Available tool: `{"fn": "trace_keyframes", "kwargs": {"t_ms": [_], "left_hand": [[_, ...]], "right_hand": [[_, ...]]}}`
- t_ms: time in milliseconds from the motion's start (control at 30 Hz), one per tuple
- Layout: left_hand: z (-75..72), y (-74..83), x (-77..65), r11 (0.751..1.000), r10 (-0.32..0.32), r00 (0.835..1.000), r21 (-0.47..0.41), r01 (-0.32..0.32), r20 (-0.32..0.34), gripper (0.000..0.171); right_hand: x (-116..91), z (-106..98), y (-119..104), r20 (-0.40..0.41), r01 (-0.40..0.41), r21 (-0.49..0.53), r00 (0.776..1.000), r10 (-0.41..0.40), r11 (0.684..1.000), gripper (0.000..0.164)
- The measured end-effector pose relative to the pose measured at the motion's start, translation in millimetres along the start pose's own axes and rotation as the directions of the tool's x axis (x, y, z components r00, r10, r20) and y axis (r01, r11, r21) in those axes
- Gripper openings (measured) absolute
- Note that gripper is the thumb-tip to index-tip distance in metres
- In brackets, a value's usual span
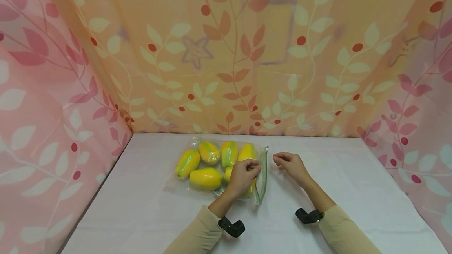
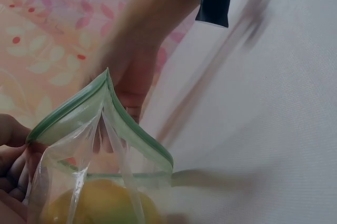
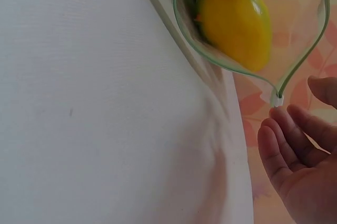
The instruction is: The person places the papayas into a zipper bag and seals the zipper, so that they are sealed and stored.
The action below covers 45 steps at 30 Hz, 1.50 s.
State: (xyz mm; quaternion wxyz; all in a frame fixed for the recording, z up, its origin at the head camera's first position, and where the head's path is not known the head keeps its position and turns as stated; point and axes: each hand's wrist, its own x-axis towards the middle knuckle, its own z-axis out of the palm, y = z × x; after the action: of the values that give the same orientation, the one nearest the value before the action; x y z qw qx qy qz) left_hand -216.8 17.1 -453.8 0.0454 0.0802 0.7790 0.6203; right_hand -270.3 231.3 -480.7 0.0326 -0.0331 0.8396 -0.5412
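Note:
A clear zip bag (image 1: 264, 179) with a green-edged mouth lies on the table, holding several yellow mango-like fruits (image 1: 206, 178) with green streaks. My left hand (image 1: 241, 177) pinches one side of the mouth; the left wrist view shows its fingers (image 2: 15, 145) on the green strip (image 2: 66, 109). The mouth gapes, and a fruit (image 3: 237, 27) shows inside. My right hand (image 1: 294, 169) is to the right of the bag, fingers loosely bent and holding nothing. In the right wrist view, its fingertips are close to the white slider (image 3: 277, 99); whether they touch it I cannot tell.
A white cloth covers the table (image 1: 141, 222). Behind it hangs an orange leaf-patterned curtain (image 1: 229, 50), with pink patterned cloth (image 1: 35, 128) at both sides. Each wrist wears a black camera band (image 1: 233, 227).

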Motion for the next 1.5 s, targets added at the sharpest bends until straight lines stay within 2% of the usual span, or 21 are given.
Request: {"fn": "trace_keyframes", "kwargs": {"t_ms": [400, 667, 867, 1167, 1500], "left_hand": [[-0.2, -3.0, 0.9, 1.0, 0.03, 1.0, 0.005, -0.029, -0.011, 0.023], [0.3, -3.0, 1.1, 0.999, 0.048, 0.999, -0.008, -0.048, -0.012, 0.025], [0.1, -2.7, 0.1, 0.999, 0.035, 0.999, 0.0, -0.035, -0.01, 0.024], [0.8, -3.7, 0.1, 0.998, 0.059, 0.998, 0.006, -0.059, -0.014, 0.025], [1.1, -2.9, -1.9, 0.997, 0.071, 0.997, 0.007, -0.071, -0.019, 0.025]], "right_hand": [[14, 2, -6, -0.045, -0.049, 0.089, 0.998, 0.053, 0.995, 0.039], [29, 7, -4, -0.042, -0.095, 0.121, 0.994, 0.1, 0.988, 0.041], [37, 15, -3, -0.033, -0.151, 0.16, 0.987, 0.158, 0.976, 0.047], [43, 23, -10, 0.001, -0.258, 0.168, 0.965, 0.262, 0.951, 0.052], [48, 28, -13, 0.025, -0.341, 0.234, 0.938, 0.345, 0.911, 0.043]]}}
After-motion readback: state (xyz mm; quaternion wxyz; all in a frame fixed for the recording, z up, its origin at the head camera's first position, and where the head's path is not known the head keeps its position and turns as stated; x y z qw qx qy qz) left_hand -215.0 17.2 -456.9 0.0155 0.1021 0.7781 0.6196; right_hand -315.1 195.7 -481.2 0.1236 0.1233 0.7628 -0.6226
